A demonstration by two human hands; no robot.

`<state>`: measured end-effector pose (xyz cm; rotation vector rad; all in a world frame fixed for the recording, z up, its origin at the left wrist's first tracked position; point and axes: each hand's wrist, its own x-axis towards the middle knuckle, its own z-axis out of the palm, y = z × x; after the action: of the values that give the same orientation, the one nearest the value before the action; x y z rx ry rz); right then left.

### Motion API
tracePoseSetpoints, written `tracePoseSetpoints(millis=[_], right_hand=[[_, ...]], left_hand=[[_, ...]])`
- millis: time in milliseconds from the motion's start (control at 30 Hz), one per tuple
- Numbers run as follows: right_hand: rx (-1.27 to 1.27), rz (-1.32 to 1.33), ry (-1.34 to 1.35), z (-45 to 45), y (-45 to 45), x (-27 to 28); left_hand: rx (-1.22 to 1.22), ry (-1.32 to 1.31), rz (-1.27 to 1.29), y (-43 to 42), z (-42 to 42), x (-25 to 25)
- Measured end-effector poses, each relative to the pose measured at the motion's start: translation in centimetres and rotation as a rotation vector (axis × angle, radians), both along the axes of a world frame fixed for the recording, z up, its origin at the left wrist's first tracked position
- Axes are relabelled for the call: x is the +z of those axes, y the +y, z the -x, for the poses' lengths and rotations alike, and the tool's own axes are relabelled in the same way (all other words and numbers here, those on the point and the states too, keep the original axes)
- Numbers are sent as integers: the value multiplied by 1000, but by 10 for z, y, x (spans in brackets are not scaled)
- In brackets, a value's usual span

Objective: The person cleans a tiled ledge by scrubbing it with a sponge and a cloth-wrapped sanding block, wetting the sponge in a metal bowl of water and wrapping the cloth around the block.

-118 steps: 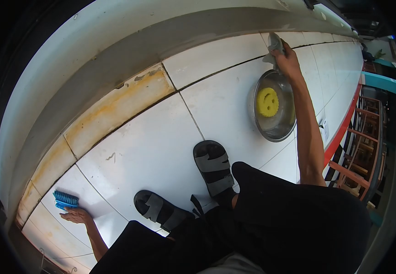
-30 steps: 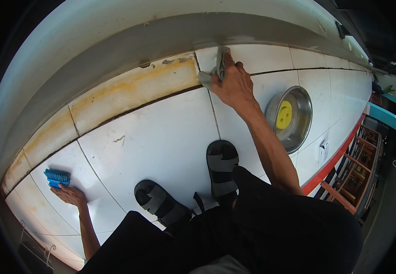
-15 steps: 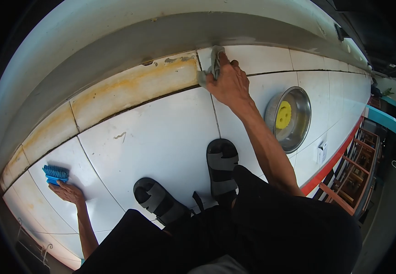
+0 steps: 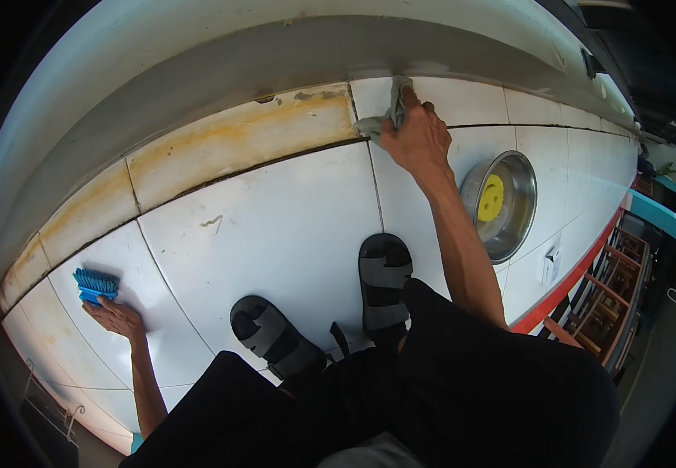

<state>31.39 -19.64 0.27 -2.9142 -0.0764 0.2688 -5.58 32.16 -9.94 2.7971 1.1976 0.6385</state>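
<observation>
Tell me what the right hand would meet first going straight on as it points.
Straight on, the right hand with its grey cloth would probably meet the grey wall base first, though the depth is unclear.

A pale curved wall (image 4: 275, 51) with a darker grey band along its foot sweeps across the top of the frame, bending down the left side; a small dark fixture (image 4: 590, 62) juts out at upper right; below it, near the right edge, sit a green plant (image 4: 665, 168) and a teal band (image 4: 661, 217); a red strip (image 4: 542, 309) slants up through the right of the frame, a small white box (image 4: 551, 265) with dark markings just beside it; past the strip stands reddish-brown wooden furniture (image 4: 605, 289), its slats in shade; a bent pale wire (image 4: 672, 293) shows at far right; curled metalwork (image 4: 79, 409) shows at lower left.
</observation>
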Motion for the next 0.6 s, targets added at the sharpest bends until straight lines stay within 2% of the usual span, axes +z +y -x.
tracePoseSetpoints(millis=[33, 167, 233, 300, 367, 400, 467, 600], right_hand=[[-58, 13, 40, -9, -15, -1], [156, 23, 20, 5, 6, 3], [274, 52, 151, 25, 21, 13], [269, 69, 134, 24, 2, 23], [139, 231, 171, 6, -29, 37], [153, 236, 176, -3, -39, 39], [-66, 285, 420, -18, -52, 44], [85, 200, 276, 19, 5, 34]], left_hand=[[12, 2, 3, -1, 4, 2], [-110, -59, 0, 9, 11, -11], [-100, -25, -1, 9, 9, -8], [-118, -24, -17, 14, 9, -11], [-114, -12, -27, 15, 16, -10], [-90, -29, 0, 10, 13, -7], [-12, -70, 58, -7, -4, 5], [-59, -60, 26, -3, -2, 2]])
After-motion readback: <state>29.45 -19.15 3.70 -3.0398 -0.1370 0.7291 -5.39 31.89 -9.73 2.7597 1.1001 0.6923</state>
